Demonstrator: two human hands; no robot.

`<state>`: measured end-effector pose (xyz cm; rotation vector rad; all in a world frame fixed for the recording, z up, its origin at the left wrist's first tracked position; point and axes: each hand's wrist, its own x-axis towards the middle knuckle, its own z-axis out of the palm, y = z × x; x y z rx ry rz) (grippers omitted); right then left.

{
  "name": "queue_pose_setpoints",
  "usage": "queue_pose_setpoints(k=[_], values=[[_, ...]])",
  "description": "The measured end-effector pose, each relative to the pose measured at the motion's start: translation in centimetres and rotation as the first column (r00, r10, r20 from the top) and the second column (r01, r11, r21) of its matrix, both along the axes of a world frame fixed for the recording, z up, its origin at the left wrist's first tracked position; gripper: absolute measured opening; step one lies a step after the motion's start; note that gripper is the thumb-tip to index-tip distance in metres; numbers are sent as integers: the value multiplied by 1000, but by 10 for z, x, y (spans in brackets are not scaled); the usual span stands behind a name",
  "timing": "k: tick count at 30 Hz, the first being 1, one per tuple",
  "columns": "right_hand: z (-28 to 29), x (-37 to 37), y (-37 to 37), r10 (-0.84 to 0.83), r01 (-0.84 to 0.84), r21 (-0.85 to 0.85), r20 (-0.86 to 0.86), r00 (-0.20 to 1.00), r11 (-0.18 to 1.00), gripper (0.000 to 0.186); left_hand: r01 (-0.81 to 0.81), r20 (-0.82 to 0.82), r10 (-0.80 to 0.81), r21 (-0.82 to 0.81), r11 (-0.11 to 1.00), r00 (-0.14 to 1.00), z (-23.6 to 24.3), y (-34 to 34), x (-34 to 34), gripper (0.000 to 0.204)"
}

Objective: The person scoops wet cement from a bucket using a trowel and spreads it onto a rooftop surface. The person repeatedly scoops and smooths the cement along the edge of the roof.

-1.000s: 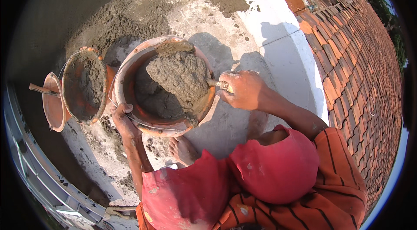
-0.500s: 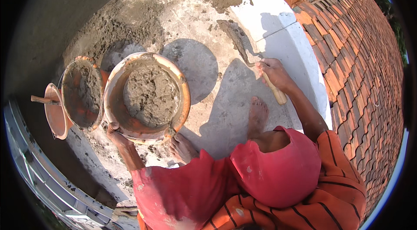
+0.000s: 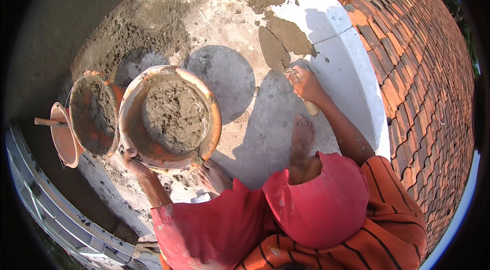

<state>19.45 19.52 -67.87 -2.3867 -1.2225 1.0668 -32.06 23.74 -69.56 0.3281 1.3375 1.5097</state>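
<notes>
My left hand (image 3: 136, 165) grips the lower-left rim of a large orange bucket (image 3: 212, 112), which holds grey, wet mortar (image 3: 173, 107). My right hand (image 3: 305, 84) is closed on a trowel (image 3: 274, 48) by its neck and wooden handle, the blade angled up and away beside a fresh mortar patch (image 3: 293, 35) at the edge of the white ledge (image 3: 347, 81). My bare feet (image 3: 301, 137) are on the stained concrete below, partly behind the bucket and my knees, which are covered in red cloth.
Left of the large bucket stand a mortar-coated bucket (image 3: 94, 140) and a smaller one (image 3: 66, 147) with a wooden-handled tool across it. A dark rendered wall (image 3: 61, 30) curves along the left. Tiled roofing (image 3: 423, 91) lies beyond the ledge; metal framework (image 3: 51, 209) shows at lower left.
The trowel has left the bucket with a load, swung right and up to the ledge, where a new mortar patch shows. The bucket's top has come level and shifted slightly down-left with my left hand.
</notes>
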Motion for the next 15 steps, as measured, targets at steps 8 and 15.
queue_pose_setpoints(k=[8, 15], values=[[-31, 9, 18, -83, 74, 102, 83, 993, 992, 40, -14, -118, 17, 22, 1000, 993, -2, -1, -7, 12], [29, 5, -50, -110, 40, 328, 199, 974, 944, 30, 0, 15, 1, -30, 1000, 1000, 8, 0, 5, 13]])
